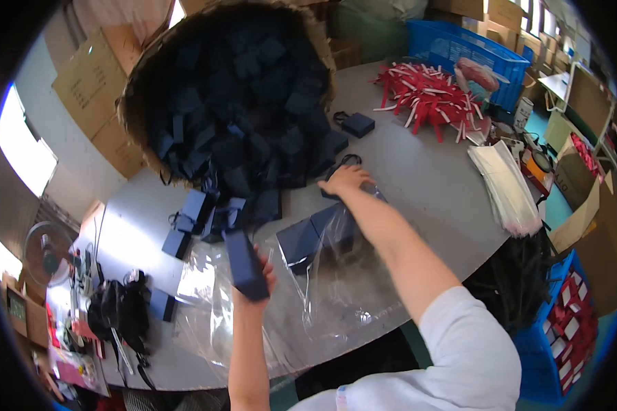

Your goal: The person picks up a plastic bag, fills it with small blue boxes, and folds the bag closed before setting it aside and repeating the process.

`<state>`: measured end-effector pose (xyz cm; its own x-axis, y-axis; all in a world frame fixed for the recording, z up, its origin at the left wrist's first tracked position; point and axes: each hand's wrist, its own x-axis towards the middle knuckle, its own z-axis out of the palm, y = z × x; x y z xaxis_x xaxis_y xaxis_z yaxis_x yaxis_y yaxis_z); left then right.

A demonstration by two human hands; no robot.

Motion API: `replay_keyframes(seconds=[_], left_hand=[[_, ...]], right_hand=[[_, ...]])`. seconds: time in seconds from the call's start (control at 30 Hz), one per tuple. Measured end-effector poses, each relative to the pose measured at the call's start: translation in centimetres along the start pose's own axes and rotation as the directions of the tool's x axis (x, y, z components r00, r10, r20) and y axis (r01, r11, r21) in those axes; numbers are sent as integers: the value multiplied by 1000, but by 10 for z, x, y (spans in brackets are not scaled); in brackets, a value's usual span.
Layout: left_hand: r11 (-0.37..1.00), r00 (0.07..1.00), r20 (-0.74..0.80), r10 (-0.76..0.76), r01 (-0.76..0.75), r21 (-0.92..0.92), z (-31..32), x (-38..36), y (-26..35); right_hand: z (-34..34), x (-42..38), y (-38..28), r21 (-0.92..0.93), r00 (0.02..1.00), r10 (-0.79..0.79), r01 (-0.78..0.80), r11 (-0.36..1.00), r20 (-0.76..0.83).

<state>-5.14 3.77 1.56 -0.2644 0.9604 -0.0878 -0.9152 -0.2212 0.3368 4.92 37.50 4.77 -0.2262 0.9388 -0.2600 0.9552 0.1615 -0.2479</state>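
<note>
My left hand [264, 277] is closed around a dark blue box [244, 264], held upright over the left part of a clear plastic bag [209, 288]. Dark blue boxes [298, 243] lie side by side in the bag's upper part, in front of me. My right hand [347, 181] rests on another dark blue box just behind them, fingers spread over it, with a black cord loop at its far side. Beyond both hands, a large woven basket [134, 130] lies tipped toward me, and many dark blue boxes [247, 96] spill from its mouth onto the grey table [432, 185].
Red and white ribbons [428, 96] are heaped at the back right, near a blue crate [466, 51]. A stack of clear bags [504, 185] lies on the right edge. A black bag [120, 308] sits at the left. Below right stands a blue crate with red-and-white items [569, 322].
</note>
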Motion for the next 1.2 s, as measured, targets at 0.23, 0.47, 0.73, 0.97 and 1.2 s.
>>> replay_keyframes(seconds=[0.23, 0.47, 0.73, 0.97, 1.2], left_hand=[[806, 724, -505, 471, -120, 580, 29, -82, -2], [725, 579, -491, 651, -281, 629, 6, -82, -32], [698, 591, -383, 710, -518, 494, 50, -77, -68], [856, 809, -299, 507, -432, 282, 100, -94, -103], [-518, 766, 612, 195, -450, 728, 129, -111, -118]], right_hand=[[-15, 0, 2, -84, 977, -185, 194, 977, 101], [-42, -183, -17, 451, 481, -744, 851, 269, -464], [28, -291, 16, 68, 94, -811, 995, 67, -578], [-25, -286, 90, 284, 322, -836, 936, 210, -444], [-162, -282, 209, 161, 627, -758, 779, 606, -180]])
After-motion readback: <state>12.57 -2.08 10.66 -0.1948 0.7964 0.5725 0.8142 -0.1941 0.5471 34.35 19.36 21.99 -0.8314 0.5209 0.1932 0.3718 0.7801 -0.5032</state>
